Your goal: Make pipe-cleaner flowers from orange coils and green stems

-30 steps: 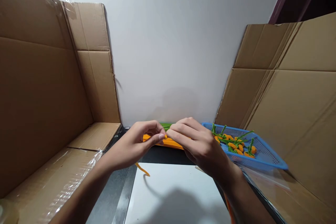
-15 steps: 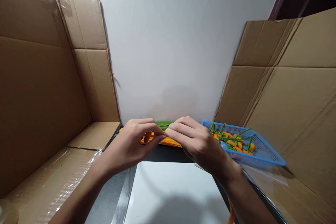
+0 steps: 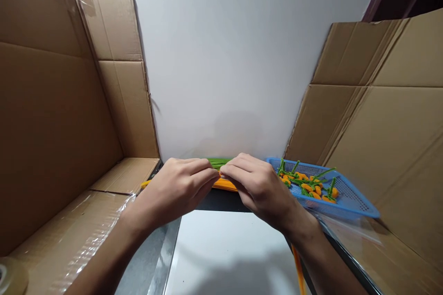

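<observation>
1. Board [image 3: 207, 253], white and flat, lies in the lower middle, its near end cut off by the view.
2. Left hand [image 3: 182, 183] is above the board's far left corner, fingers curled and closed, thumb and forefinger pinching an orange strand [image 3: 220, 174].
3. Right hand [image 3: 259, 183] is above the board's far right corner, back up, fingers bent down and closed on that same orange strand.
4. Both sets of fingertips come close together beyond the middle of the board's far edge; only a speck of the pinched piece shows between them.
5. Orange bundle [image 3: 224, 185] lies past the board's far edge, with green stems [image 3: 218, 163] just behind it.
6. Loose orange length [image 3: 298, 269] runs beside the board's right edge; whether it joins the pinched piece, I cannot tell.
7. Blue basket [image 3: 353, 198] sits beyond the board's far right corner, holding orange-and-green pieces [image 3: 306, 188].
8. Tape roll [image 3: 15, 276] stands well to the board's left, partly out of view.
</observation>
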Motion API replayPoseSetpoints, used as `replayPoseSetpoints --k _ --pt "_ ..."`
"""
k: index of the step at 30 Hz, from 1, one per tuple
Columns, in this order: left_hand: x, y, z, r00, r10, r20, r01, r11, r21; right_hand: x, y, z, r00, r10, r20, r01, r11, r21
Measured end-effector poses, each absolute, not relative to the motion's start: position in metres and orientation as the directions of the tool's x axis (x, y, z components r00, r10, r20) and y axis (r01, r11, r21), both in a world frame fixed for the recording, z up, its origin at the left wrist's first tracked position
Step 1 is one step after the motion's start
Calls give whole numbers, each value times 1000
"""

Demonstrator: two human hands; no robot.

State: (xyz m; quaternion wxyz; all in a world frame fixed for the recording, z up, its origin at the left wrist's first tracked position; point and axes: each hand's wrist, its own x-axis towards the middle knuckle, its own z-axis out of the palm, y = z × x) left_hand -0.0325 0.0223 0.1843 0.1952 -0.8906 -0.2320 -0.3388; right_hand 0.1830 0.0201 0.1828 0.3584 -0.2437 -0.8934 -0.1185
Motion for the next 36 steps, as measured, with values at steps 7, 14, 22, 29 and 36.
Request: replayPoseSetpoints --k 7,14,22,29,36 --pt "-32 23 185 669 245 701 538 -811 -230 182 19 182 -612 404 680 552 834 2" --pt "-29 24 184 699 177 693 523 -787 -326 181 16 183 -566 490 663 575 811 -108" --pt "-25 28 181 704 108 702 501 -777 -383 184 17 185 -480 639 602 607 736 -298" --pt "-28 30 178 722 236 651 514 -813 -275 183 17 184 -510 659 553 647 717 -258" --pt "-27 28 179 705 223 674 505 -825 -255 181 13 186 -503 679 535 634 710 -305"
